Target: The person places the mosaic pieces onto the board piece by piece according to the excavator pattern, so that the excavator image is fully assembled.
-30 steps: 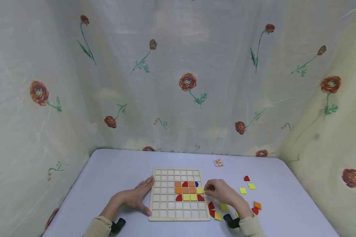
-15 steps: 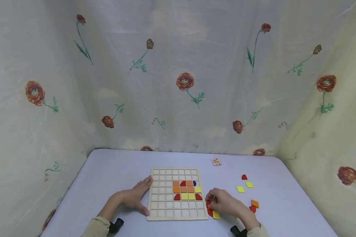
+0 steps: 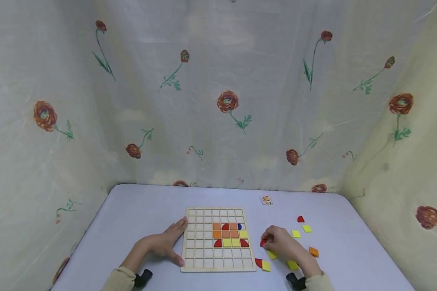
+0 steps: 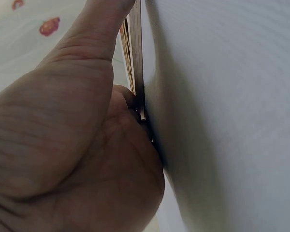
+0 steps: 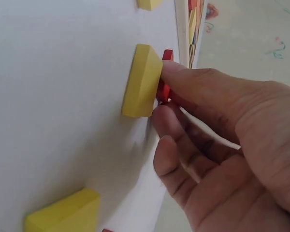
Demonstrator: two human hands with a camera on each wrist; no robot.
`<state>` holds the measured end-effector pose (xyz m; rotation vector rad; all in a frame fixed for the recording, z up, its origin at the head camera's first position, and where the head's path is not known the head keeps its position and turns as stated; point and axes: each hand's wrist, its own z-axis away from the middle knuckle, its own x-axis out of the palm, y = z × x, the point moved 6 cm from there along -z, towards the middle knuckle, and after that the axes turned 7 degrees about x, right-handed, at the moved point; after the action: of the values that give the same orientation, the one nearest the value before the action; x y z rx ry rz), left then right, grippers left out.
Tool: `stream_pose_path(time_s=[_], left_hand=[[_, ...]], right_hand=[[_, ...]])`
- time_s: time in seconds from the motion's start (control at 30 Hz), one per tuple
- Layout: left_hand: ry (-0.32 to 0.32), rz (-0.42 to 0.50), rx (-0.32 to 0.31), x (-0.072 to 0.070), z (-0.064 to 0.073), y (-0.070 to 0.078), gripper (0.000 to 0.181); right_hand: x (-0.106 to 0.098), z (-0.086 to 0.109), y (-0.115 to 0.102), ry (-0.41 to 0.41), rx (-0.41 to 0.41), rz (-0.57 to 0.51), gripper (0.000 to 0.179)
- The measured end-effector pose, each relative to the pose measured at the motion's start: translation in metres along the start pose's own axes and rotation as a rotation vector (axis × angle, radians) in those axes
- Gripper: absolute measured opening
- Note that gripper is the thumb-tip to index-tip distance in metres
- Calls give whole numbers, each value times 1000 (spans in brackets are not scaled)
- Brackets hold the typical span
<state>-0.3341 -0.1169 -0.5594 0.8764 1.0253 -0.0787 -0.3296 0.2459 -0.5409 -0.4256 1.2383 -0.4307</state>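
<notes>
A light wooden grid board (image 3: pixel 198 243) lies on the table with orange, red, yellow and blue pieces set in its right half. My left hand (image 3: pixel 164 243) is spread along the board's left side, fingers at the upper part and thumb near the lower corner. In the left wrist view the palm (image 4: pixel 130 164) stands beside the board's edge (image 4: pixel 137 53). Right of the board, my right hand (image 3: pixel 284 244) pinches a red quarter-circle piece (image 3: pixel 263 243) between thumb and fingers. Close by this red piece (image 5: pixel 168 54) is a yellow square tile (image 5: pixel 144 82), near the fingertips.
A red piece (image 3: pixel 258 262) and a yellow tile (image 3: pixel 266 266) lie at the board's lower right corner. Farther right are yellow tiles (image 3: pixel 296 234), a red piece (image 3: pixel 300 219) and an orange tile (image 3: pixel 314 251). A small printed card (image 3: pixel 266 200) lies behind. Flowered cloth (image 3: pixel 211 121) surrounds the table.
My right hand has left the board's right edge, gone down to the loose pieces, and shifted slightly up and right with a red piece pinched. My left hand stays at the board.
</notes>
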Motion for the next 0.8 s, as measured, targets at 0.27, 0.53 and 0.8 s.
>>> stream_pose_path(time_s=[0.27,0.53,0.8], left_hand=[[-1,5,-6,1,0,-1,133],[3,9,0,0,1,1,133],[3,8,-4,0,-1,1,133]], right_hand=[[3,-5,6,50,177,46,23],[0,-3,9,52,195,27,28],[-12,1,7,-39,30,-22,20]])
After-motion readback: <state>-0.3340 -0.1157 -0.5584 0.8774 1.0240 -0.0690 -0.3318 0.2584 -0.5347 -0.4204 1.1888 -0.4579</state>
